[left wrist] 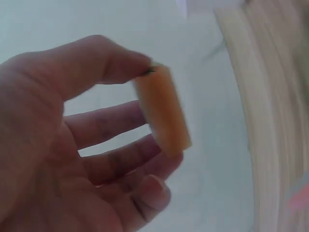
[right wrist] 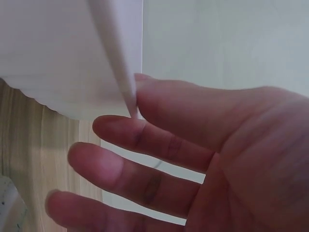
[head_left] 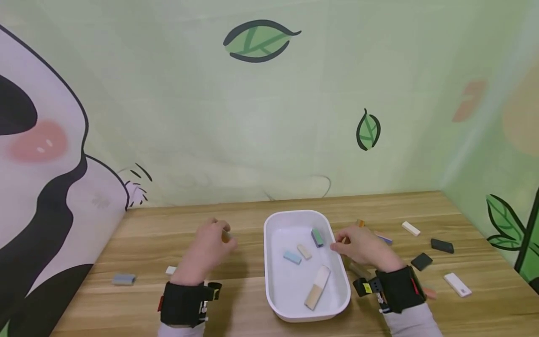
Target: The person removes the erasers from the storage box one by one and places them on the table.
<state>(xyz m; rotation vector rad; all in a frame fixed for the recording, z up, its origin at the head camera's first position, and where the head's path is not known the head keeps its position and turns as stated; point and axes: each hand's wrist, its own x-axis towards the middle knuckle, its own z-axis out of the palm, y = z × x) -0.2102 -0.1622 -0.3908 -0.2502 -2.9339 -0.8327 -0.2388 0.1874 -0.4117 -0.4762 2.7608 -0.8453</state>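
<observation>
My left hand [head_left: 206, 248] holds a small orange block [left wrist: 164, 108] up at the left of a white plastic bin [head_left: 284, 292]. Thumb and fingers grip it by its ends in the left wrist view. At the bin's right side, my right hand [head_left: 365, 246] pinches the rim [right wrist: 116, 53] between thumb and index finger, the other fingers spread below. Inside the bin lie a green and grey block [head_left: 317, 238], a light blue block [head_left: 292, 257], a small beige block [head_left: 304, 252] and a longer beige-and-white block [head_left: 317, 287].
On the wooden table [head_left: 248, 215], a grey-blue block [head_left: 124, 279] and a white piece [head_left: 170, 270] lie at the left. Right of the bin are two black blocks [head_left: 442, 245], white ones [head_left: 457, 284] and several others, some partly hidden by my right arm. A printed backdrop rises behind.
</observation>
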